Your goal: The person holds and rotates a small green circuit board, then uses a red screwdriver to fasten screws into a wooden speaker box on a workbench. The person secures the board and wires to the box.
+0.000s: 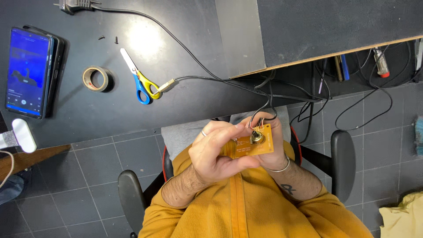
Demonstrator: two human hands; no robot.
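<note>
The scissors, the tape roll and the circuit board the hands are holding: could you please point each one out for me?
scissors (pixel 142 83), head view, on the yellow and blue handles.
tape roll (pixel 96 79), head view, on its near rim.
circuit board (pixel 264 143), head view, on its bare orange right end.

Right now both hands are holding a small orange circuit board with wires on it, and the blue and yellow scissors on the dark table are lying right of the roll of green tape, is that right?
Nearly. The head view shows the roll of tape is tan, not green. The rest holds: both hands, left hand and right hand, hold the small orange circuit board, and the blue and yellow scissors lie right of the tape on the dark table.
</note>
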